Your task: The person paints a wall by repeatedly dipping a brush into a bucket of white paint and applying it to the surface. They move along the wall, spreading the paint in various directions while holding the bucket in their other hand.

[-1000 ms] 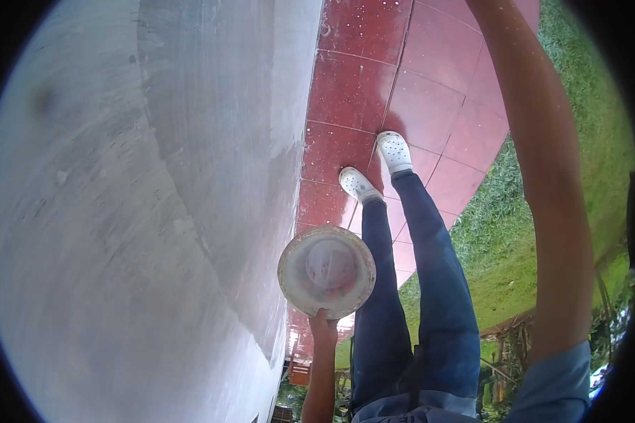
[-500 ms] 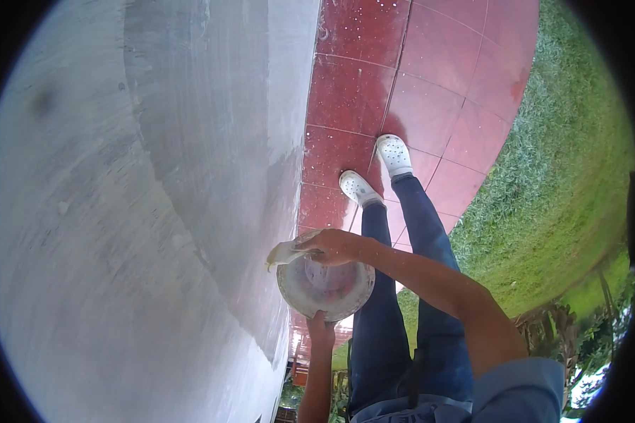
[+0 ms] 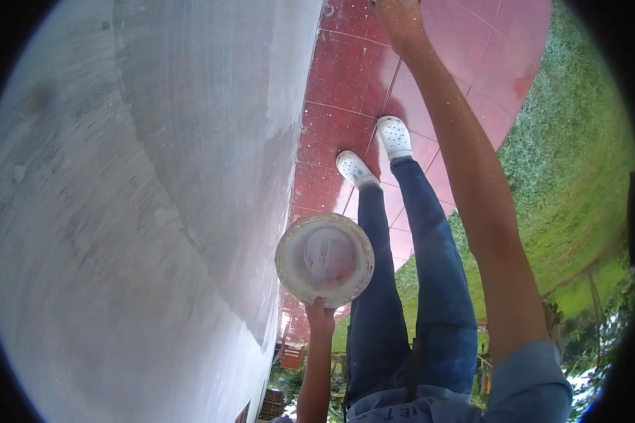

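Observation:
My left hand (image 3: 320, 314) grips the near rim of a round, pale bowl (image 3: 283, 266), its edge smeared with dried white residue. A little whitish matter shows at the bottom of the bowl. Stretched far forward, my right hand (image 3: 400, 22) reaches the top edge of the head view, over the red tiles. Its fingers are mostly cut off there, and whatever it may hold is out of sight. Along the left side rises a grey wall (image 3: 197, 127) with lighter and darker coated patches and streaks.
White splatter dots the red tiled floor (image 3: 342, 77), wet in places. My white clogs (image 3: 395, 137) stand on it close to the wall. Grass (image 3: 557, 169) borders the tiles on the right. A reddish-brown object (image 3: 291, 356) stands in the background near the wall.
My right hand has left the bowl's rim, where it held a whitish, yellow-edged flat thing, and swung forward to the top edge. The bowl stays in my left hand, slightly higher in view.

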